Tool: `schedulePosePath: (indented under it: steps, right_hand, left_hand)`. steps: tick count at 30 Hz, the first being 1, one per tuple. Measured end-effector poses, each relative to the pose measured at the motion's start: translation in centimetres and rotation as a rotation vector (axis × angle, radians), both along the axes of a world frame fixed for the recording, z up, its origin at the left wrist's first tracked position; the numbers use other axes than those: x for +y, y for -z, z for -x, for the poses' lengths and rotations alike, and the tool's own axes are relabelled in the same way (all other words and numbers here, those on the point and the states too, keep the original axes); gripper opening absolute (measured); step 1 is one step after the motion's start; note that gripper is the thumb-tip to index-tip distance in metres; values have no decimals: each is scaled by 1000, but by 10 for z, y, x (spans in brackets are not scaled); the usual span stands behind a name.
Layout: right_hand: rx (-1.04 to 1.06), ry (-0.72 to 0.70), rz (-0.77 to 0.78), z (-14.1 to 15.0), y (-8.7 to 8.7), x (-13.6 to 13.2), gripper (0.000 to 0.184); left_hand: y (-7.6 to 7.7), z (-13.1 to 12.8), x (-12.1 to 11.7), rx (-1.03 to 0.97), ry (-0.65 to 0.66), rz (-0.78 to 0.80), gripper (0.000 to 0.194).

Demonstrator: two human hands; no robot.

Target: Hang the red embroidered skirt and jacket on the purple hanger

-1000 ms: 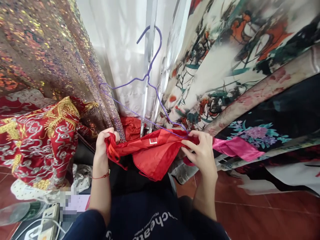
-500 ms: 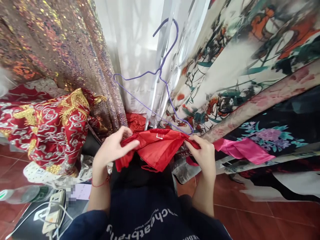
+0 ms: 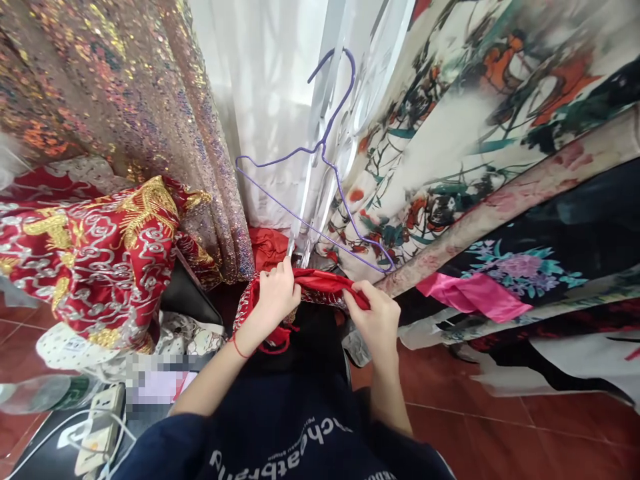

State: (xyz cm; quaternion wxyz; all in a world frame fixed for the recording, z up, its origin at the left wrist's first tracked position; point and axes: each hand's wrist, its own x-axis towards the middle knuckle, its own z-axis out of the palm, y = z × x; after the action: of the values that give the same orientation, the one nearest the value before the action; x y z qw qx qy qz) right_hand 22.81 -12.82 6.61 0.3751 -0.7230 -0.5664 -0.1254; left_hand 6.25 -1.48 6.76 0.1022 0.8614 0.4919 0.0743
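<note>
My left hand [image 3: 274, 297] and my right hand [image 3: 373, 319] both grip a bunched red garment [image 3: 320, 283] close together in front of me, above my dark lap. The cloth is gathered into a narrow roll between the two hands, with a red loop hanging under my left hand. A purple wire hanger [image 3: 320, 157] stands just behind the garment, its hook up by the white curtain [image 3: 270, 100]. A red thread bracelet sits on my left wrist.
A sequined fabric [image 3: 125, 87] hangs at the left over a red and gold embroidered garment [image 3: 95, 253]. Printed floral robes [image 3: 475, 133] and a pink cloth [image 3: 473, 297] fill the right. A power strip [image 3: 97, 433] and a plastic bottle [image 3: 35, 393] lie on the red tile floor at lower left.
My hands have come closer together, gathering the spread red garment into a tight bundle. The white label on the cloth is no longer in sight.
</note>
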Motion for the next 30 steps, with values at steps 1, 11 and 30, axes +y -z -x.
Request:
schedulePosePath:
  steps: [1,11,30]
  right_hand:
    - [2,8,-17,5,0,2,22]
    - [102,-133,-79,54,0,25,19]
    - [774,-777,-31,41,15,43,86]
  left_hand:
    - [-3,5,-1,-4,32,32,61]
    - [-10,24,-23,72,-161,93,39]
    - [-100,39,83,-1226,75,267,45]
